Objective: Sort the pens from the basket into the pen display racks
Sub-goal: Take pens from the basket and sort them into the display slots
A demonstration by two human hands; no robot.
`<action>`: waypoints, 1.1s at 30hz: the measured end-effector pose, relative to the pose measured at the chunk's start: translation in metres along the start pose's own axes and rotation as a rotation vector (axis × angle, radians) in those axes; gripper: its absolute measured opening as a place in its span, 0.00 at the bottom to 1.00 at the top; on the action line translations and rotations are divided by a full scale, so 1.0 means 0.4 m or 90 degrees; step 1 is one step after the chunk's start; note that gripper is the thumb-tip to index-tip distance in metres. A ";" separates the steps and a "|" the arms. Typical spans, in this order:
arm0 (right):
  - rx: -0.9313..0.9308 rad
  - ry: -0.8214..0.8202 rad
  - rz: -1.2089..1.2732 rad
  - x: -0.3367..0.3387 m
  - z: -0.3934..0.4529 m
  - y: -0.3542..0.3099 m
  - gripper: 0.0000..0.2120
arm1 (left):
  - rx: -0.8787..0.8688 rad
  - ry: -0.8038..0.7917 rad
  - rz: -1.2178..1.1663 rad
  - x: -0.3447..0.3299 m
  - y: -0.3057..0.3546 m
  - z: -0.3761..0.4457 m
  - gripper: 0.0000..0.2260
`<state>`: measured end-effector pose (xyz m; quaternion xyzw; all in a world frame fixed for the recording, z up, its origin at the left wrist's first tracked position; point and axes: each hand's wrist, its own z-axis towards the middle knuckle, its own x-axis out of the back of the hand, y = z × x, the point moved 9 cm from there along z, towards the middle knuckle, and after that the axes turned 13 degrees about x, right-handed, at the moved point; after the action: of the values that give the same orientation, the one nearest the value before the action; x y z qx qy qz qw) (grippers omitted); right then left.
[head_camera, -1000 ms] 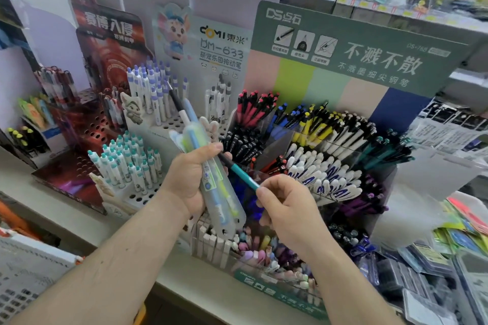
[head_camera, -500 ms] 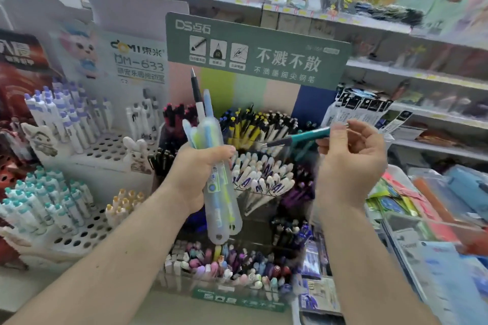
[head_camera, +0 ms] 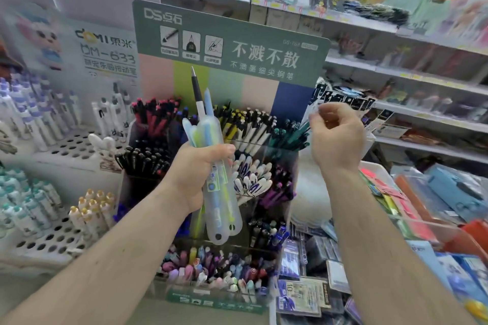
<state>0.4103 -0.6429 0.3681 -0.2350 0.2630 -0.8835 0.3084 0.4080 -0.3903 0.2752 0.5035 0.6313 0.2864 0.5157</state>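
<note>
a person's left hand (head_camera: 196,179) grips a bundle of pens (head_camera: 211,166) upright in front of the tiered pen display rack (head_camera: 264,145), a black-and-white pen (head_camera: 197,92) standing tallest. the right hand (head_camera: 336,137) hovers by the rack's upper right teal pens (head_camera: 290,134), fingers curled; whether it pinches anything cannot be told. a green sign (head_camera: 232,42) tops the rack.

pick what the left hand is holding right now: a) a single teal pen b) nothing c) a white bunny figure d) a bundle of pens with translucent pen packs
d: the left hand grips a bundle of pens and translucent pen packs, its tips pointing up in front of the green display sign.
</note>
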 end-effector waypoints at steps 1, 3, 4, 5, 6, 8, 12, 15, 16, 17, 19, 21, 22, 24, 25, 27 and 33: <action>-0.014 -0.060 0.005 -0.028 -0.001 0.006 0.03 | 0.002 0.000 -0.005 0.001 -0.001 -0.001 0.07; -0.022 -0.131 -0.005 -0.061 -0.005 0.011 0.06 | 0.000 -0.005 -0.012 0.001 0.001 -0.005 0.08; -0.014 -0.143 -0.028 -0.067 -0.005 0.013 0.07 | -0.003 -0.009 -0.011 0.001 0.002 -0.007 0.11; 0.000 -0.147 -0.059 -0.068 -0.004 0.011 0.06 | -0.006 -0.013 -0.007 0.002 0.003 -0.009 0.15; 0.010 -0.145 -0.083 -0.067 -0.004 0.010 0.06 | -0.007 -0.019 -0.005 0.000 0.003 -0.012 0.17; 0.004 -0.140 -0.112 -0.065 -0.009 0.020 0.04 | -0.007 -0.025 -0.011 -0.002 0.003 -0.019 0.16; -0.072 -0.168 -0.153 -0.074 -0.037 0.051 0.05 | 0.000 -0.015 -0.006 0.006 -0.004 -0.024 0.08; -0.105 -0.166 -0.143 -0.067 -0.044 0.055 0.05 | 0.006 -0.024 0.020 0.010 -0.016 -0.021 0.07; -0.110 -0.164 -0.139 -0.064 -0.042 0.052 0.04 | 0.009 -0.027 0.027 0.011 -0.021 -0.020 0.07; -0.109 -0.163 -0.143 -0.061 -0.039 0.049 0.04 | 0.013 -0.037 0.034 0.008 -0.027 -0.021 0.06; -0.077 -0.165 -0.181 -0.053 -0.042 0.016 0.07 | 0.020 -0.065 0.044 0.001 -0.039 -0.023 0.04; -0.006 -0.150 -0.181 -0.049 -0.058 -0.052 0.09 | 0.021 -0.094 0.048 -0.006 -0.048 -0.030 0.05; 0.020 -0.150 -0.144 -0.053 -0.072 -0.091 0.06 | 0.023 -0.107 0.045 -0.010 -0.052 -0.032 0.07; 0.001 -0.228 -0.001 -0.095 -0.118 -0.151 0.03 | 0.023 -0.132 0.037 -0.017 -0.053 -0.040 0.05; -0.040 -0.279 0.075 -0.122 -0.146 -0.172 0.05 | 0.020 -0.141 0.042 -0.019 -0.053 -0.046 0.05; -0.111 -0.350 0.165 -0.169 -0.193 -0.196 0.09 | 0.003 -0.165 0.069 -0.024 -0.050 -0.054 0.10; -0.165 -0.437 0.112 -0.221 -0.281 -0.207 0.20 | -0.017 -0.183 0.113 -0.009 -0.056 -0.069 0.20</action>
<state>0.3724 -0.4921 0.3117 -0.5310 0.2728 -0.6827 0.4213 0.3744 -0.3967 0.2653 0.5858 0.5006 0.2643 0.5800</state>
